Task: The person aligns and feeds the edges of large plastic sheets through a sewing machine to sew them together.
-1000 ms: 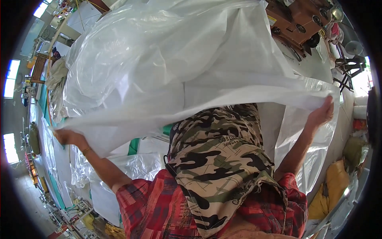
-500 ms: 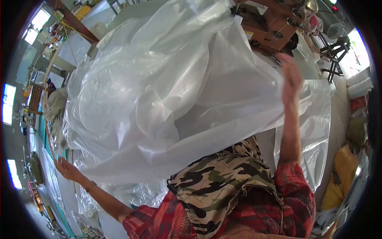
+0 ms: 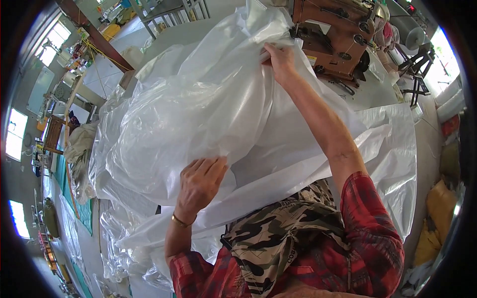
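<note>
A large, shiny, translucent white plastic sheet [image 3: 164,124] lies in heaped folds across the worktable before me. My right hand [image 3: 280,60] reaches far forward and grips a raised fold of it, close to the left side of a brown sewing machine [image 3: 334,37]. Nearer to me, my left hand [image 3: 201,183] bends over the sheet with its fingers together, apparently gripping the material; the fingertips are slightly blurred. The sheet's near edge runs along my camouflage apron [image 3: 283,228]. Part of the sheet bunches up by the machine's needle area, where its folds hide the details.
Dark scissors-like tools [image 3: 343,87] lie on the tabletop below the machine. More white sheeting [image 3: 392,164] hangs at the right. A grey chair [image 3: 169,11] stands beyond the table, and a bundle of pale cloth [image 3: 82,144] sits at the left. Yellow-brown sacks [image 3: 439,208] lie far right.
My left hand has come in from the far left onto the sheet's middle. My right hand has moved from the right side, leftward and forward, and taken hold of a fold near the machine.
</note>
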Demonstrator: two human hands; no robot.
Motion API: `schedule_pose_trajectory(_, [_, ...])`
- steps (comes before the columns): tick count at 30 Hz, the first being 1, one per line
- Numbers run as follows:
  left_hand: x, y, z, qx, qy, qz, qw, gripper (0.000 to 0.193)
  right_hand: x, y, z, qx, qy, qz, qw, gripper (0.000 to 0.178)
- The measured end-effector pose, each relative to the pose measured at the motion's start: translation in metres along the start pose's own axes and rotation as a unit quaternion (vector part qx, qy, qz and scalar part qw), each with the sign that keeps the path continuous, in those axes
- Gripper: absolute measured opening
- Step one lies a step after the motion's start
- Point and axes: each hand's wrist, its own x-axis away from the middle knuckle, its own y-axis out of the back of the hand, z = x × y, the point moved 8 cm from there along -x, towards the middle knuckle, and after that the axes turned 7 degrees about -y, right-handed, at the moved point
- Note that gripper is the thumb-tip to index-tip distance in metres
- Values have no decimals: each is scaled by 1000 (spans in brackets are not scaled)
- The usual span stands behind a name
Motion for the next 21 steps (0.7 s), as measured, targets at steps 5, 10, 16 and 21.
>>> schedule_pose_trajectory(5, [-31,-26,21,-187,-4,-82,979,29,2,-8,26,155,93,-46,983,23])
schedule_pose_trajectory(10, [-27,-110,42,-78,82,113,987,28,42,-37,-17,122,-102,119,980,29])
schedule_pose_trajectory(16, [-13,-189,40,20,51,171,984,22,134,-18,-92,149,-176,92,969,41])
schedule_pose_trajectory(21, [0,-210,44,193,98,-35,976,31,135,-6,-142,111,-181,106,971,67])
